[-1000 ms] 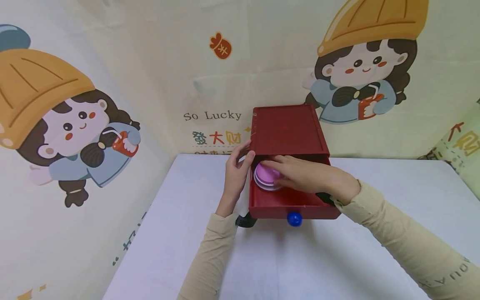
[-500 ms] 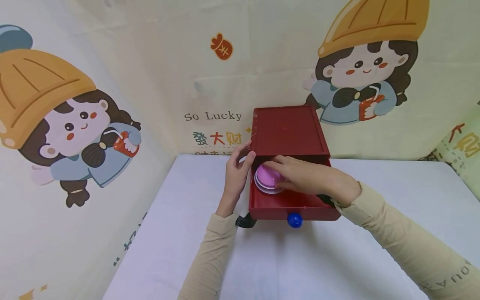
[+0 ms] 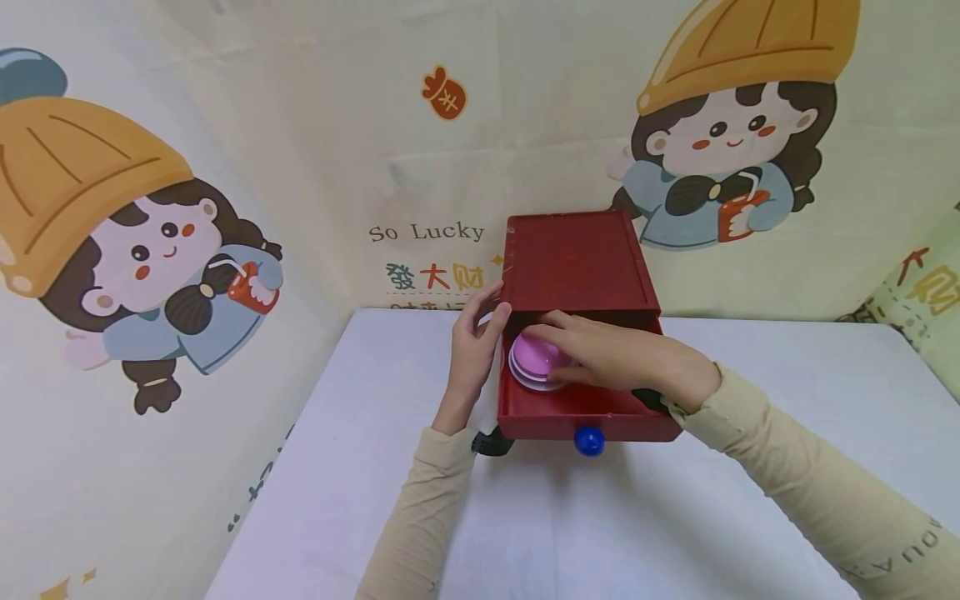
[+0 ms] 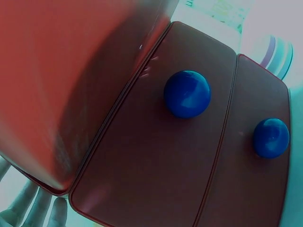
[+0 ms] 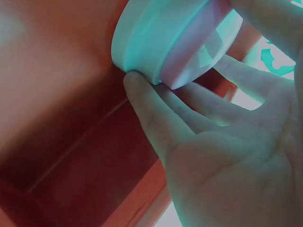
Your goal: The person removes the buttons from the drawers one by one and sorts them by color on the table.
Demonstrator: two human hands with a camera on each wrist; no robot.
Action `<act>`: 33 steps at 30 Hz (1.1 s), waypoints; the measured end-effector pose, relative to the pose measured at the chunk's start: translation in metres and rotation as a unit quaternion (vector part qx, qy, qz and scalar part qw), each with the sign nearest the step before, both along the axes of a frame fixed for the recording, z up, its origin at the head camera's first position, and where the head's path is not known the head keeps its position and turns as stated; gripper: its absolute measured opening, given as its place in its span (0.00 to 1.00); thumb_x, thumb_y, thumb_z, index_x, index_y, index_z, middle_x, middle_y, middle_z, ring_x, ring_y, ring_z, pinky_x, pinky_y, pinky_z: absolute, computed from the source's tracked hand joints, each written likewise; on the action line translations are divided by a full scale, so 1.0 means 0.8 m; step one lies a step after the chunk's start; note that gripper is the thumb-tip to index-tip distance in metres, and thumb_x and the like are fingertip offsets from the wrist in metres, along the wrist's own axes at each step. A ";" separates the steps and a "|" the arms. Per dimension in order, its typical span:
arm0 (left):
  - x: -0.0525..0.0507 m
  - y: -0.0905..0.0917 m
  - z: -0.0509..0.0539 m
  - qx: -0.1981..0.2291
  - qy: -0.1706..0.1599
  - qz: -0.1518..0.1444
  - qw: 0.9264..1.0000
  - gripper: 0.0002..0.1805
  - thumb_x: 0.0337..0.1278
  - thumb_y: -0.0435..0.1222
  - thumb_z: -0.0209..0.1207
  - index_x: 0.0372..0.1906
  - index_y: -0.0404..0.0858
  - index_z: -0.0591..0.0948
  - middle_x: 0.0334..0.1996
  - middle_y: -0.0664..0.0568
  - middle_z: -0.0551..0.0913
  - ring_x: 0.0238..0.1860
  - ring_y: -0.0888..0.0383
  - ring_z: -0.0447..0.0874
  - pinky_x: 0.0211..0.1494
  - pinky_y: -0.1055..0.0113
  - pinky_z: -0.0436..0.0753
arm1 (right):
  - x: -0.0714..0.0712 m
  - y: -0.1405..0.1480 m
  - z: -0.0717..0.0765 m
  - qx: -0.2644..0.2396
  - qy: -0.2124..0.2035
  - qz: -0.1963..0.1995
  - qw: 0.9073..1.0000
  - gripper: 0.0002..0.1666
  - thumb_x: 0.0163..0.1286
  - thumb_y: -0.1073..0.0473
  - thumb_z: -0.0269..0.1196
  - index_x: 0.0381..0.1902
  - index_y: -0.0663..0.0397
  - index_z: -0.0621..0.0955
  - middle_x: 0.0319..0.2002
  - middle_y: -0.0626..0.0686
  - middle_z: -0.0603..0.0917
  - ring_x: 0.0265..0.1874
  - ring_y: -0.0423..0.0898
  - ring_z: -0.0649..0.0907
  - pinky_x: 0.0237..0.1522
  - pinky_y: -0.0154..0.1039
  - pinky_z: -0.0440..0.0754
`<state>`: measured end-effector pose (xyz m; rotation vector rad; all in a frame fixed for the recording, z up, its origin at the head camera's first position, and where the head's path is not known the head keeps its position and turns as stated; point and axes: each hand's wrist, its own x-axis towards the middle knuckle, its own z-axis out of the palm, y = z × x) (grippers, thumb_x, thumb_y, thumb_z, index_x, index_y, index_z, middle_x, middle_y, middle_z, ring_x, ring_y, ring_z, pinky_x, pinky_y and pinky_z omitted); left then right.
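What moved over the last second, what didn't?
The pink-topped round container shifted slightly toward the front of the drawer, with the right grip on it throughout; nothing newly grasped or released. Unchanged: left grip at the left side of the box, drawer pulled out.

- Type: draped, booth-like enclosure; whether in a home, lab or workshop cannot be determined.
- Sides: creased cream cloth (image 3: 315, 167) at left, rear and right, printed with cartoon figures (image 3: 735, 150) and "So Lucky" lettering (image 3: 450, 232).
- Surface: white worktop (image 3: 337, 467), rear edge close to the cloth.
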<state>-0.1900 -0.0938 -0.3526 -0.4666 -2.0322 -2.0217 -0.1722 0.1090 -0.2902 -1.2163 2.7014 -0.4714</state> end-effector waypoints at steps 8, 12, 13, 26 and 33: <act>-0.001 0.003 -0.003 0.003 0.002 -0.002 1.000 0.23 0.71 0.33 0.54 0.67 0.31 0.72 0.62 0.39 0.76 0.63 0.49 0.75 0.65 0.59 0.77 | 0.000 0.000 -0.001 0.001 -0.004 0.000 1.000 0.37 0.62 0.57 0.71 0.68 0.52 0.73 0.61 0.56 0.76 0.61 0.53 0.77 0.54 0.50 0.83; 0.000 0.004 -0.004 0.004 -0.001 -0.001 1.000 0.23 0.71 0.33 0.54 0.67 0.31 0.72 0.63 0.40 0.76 0.63 0.50 0.75 0.65 0.59 0.77 | 0.001 0.001 0.000 0.006 -0.002 0.001 1.000 0.37 0.61 0.56 0.72 0.68 0.52 0.73 0.61 0.56 0.76 0.61 0.53 0.77 0.53 0.49 0.84; 0.000 0.004 -0.004 0.005 -0.002 -0.002 1.000 0.23 0.71 0.33 0.54 0.67 0.31 0.72 0.63 0.40 0.76 0.63 0.50 0.75 0.65 0.59 0.77 | 0.001 0.002 0.000 0.006 -0.001 0.001 1.000 0.37 0.61 0.56 0.72 0.68 0.51 0.73 0.60 0.56 0.76 0.60 0.53 0.77 0.53 0.49 0.84; -0.025 0.002 -0.040 0.009 0.006 -0.002 1.000 0.22 0.72 0.37 0.55 0.68 0.41 0.74 0.63 0.46 0.76 0.63 0.53 0.75 0.65 0.60 0.77 | 0.007 0.008 0.012 -0.010 -0.020 -0.005 1.000 0.37 0.62 0.54 0.72 0.67 0.49 0.73 0.60 0.54 0.76 0.59 0.51 0.77 0.52 0.47 0.84; -0.021 -0.003 -0.032 -0.004 0.010 0.005 1.000 0.22 0.72 0.40 0.55 0.67 0.45 0.74 0.62 0.51 0.77 0.62 0.56 0.75 0.65 0.61 0.77 | 0.009 0.010 0.023 -0.024 -0.015 0.004 1.000 0.37 0.61 0.54 0.72 0.67 0.50 0.74 0.60 0.52 0.76 0.60 0.49 0.76 0.54 0.46 0.84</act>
